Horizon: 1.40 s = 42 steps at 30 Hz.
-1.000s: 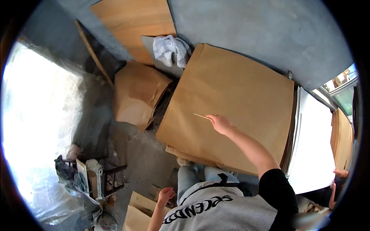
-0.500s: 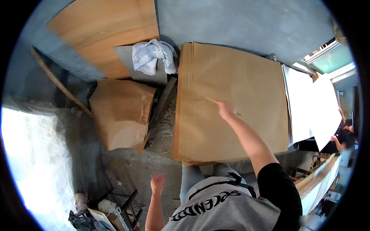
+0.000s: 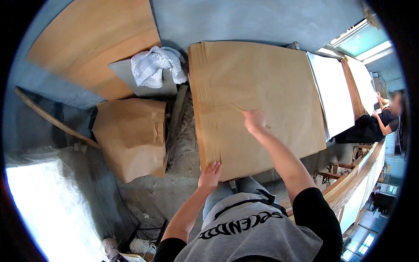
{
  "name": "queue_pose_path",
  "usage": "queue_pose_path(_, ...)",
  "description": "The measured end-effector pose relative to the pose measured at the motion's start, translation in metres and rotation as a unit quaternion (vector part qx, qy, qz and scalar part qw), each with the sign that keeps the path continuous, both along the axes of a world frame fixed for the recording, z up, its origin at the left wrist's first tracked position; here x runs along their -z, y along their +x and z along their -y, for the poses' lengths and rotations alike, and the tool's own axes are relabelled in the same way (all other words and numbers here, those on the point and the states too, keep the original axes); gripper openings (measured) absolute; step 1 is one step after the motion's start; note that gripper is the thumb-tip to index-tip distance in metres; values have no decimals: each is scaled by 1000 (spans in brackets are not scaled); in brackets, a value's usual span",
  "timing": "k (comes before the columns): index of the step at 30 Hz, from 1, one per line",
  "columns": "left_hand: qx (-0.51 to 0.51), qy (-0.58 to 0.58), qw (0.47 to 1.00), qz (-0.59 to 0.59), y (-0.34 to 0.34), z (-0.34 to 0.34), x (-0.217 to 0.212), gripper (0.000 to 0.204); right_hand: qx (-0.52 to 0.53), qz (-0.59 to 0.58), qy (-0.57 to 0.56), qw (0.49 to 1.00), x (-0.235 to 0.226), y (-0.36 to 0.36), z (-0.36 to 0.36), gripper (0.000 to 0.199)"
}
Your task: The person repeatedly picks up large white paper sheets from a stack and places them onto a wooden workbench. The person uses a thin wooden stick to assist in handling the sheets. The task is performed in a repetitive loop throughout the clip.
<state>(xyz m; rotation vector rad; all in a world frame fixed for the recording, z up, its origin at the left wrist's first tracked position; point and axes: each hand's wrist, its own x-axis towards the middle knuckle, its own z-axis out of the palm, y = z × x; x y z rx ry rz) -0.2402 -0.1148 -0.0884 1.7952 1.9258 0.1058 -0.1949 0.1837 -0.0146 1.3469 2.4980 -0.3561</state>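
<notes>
A large stack of brown paper sheets (image 3: 270, 87) lies before me, its left edges fanned into narrow steps. My right hand (image 3: 255, 120) is closed over the middle of the stack around a thin, pale stick (image 3: 237, 107). One tip of it points to the upper left, and a bit of the other end shows beyond the palm. At the near left corner of the stack, my left hand (image 3: 210, 175) rests with its fingers stretched out on the paper edges. Whether the stick touches the top sheet I cannot tell.
Left of the stack lies a folded brown paper bundle (image 3: 131, 135). A white cloth (image 3: 155, 67) sits on a grey board behind it. White sheets (image 3: 332, 94) adjoin the stack's right side. Farther right, another person (image 3: 386, 120) holds a white sheet.
My left hand has come up from beside my body onto the stack's near left corner. The right hand stays over the paper with the stick. At right, the other person's white sheet has shifted back.
</notes>
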Motion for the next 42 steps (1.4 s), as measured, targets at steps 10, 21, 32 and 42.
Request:
queue_pose_path(10, 43, -51, 997, 25, 2, 7, -3, 50, -44, 18, 6, 999, 0, -1, -15, 32)
queue_pose_path(21, -22, -18, 993, 113, -4, 1, -11, 43, -156, 22, -44, 987, -8, 15, 19, 37)
queue_pose_path(32, -562, 71, 568, 597, -61, -53, -9, 15, -231, 58, -89, 967, -14, 11, 76, 34)
queue_pose_path(42, -572, 78, 551, 603, -60, -61, 6, 16, -276, 78, -86, 954, -31, 10, 92, 14)
